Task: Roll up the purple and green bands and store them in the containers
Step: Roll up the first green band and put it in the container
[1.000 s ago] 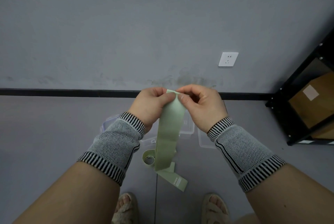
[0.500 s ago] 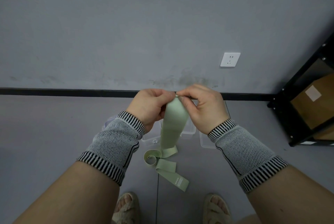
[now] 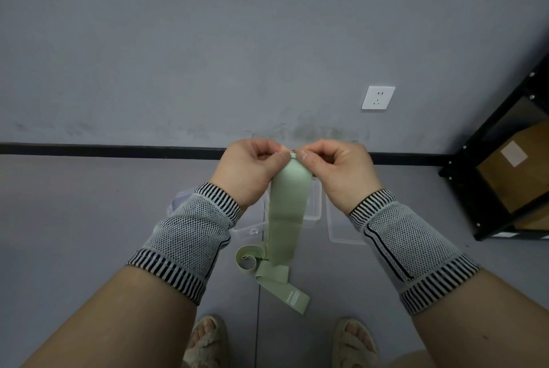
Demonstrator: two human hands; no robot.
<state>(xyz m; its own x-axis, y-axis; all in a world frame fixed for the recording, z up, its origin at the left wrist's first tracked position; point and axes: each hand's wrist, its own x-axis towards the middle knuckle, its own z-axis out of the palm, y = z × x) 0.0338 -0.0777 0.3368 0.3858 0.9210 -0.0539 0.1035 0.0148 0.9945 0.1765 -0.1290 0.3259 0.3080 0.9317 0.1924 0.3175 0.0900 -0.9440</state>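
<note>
A pale green band [image 3: 286, 213] hangs from my two hands, held up in front of me. My left hand [image 3: 249, 173] and my right hand [image 3: 338, 171] both pinch its top end between thumb and fingers, close together. Its lower part trails onto the grey floor, where it curls into a loop [image 3: 249, 257] and ends in a flat printed tail [image 3: 292, 298]. Clear plastic containers [image 3: 313, 213] stand on the floor behind the band, partly hidden by my wrists. No purple band is in view.
A clear lid or tray [image 3: 341, 231] lies on the floor to the right of the containers. A black shelf unit [image 3: 487, 189] with cardboard boxes stands at the right. A white wall socket [image 3: 378, 97] sits above the black skirting. My sandalled feet are at the bottom.
My hands have shifted slightly right and closed tighter over the band's top end, which now shows a small fold. The hanging part sits a little lower, with more of it lying on the floor.
</note>
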